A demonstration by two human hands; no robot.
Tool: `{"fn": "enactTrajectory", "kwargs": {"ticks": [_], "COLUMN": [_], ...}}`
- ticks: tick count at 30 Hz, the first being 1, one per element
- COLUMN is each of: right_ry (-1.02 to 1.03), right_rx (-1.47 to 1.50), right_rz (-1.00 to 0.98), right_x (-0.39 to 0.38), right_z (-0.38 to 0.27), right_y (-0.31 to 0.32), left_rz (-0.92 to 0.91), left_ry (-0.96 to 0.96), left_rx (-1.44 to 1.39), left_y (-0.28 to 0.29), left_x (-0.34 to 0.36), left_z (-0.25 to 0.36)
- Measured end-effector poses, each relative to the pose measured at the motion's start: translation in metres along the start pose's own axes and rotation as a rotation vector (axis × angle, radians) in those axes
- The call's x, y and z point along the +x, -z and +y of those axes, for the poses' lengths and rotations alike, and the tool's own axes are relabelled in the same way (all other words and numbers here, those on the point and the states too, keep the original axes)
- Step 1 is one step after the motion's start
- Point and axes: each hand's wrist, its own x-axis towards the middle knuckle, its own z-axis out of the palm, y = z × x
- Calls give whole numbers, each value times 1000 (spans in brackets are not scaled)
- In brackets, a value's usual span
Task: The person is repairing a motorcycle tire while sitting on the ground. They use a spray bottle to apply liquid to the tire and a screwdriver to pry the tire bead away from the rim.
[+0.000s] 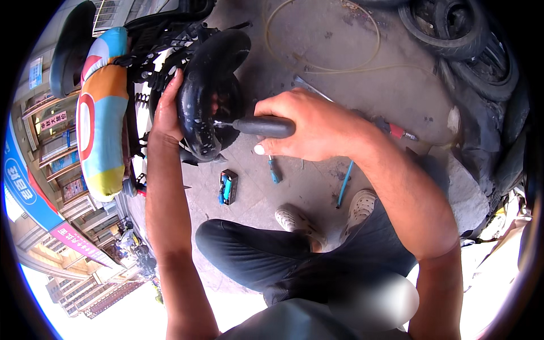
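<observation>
A shiny black rubber tube [195, 93], inflated and ring-shaped, stands upright against the dark parts of a scooter [164, 51]. Along its left side lies my left hand [168, 110], one finger pointing up the rubber and the grip partly hidden behind the curve. My right hand [314, 122] is closed round the thick black handle of a tool [269, 127], thumb underneath. A short metal part of this tool points left and meets the tube near its middle. What kind of tip it has cannot be made out.
On the ground lie a blue-handled screwdriver [274, 171], a small black box [228, 187] with blue items, a thin blue rod [345, 184] and a red-and-metal tool [401, 132]. A pale hose [362, 70] loops behind. Worn tyres [447, 48] are piled far right; the scooter's colourful seat [105, 113] stands left.
</observation>
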Motion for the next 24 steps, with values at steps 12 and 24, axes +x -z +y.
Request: {"fn": "enactTrajectory", "kwargs": {"ticks": [12, 24], "right_ry": [-100, -132], "right_rx": [-67, -44], "right_rz": [-20, 116], "right_x": [1, 6], "right_z": [17, 12], "right_y": [-21, -2], "left_rz": [-122, -123], "left_ry": [-47, -103], "left_rx": [-6, 194], "left_y": [21, 27], "left_x": [-4, -25], "left_z": [-4, -8]}}
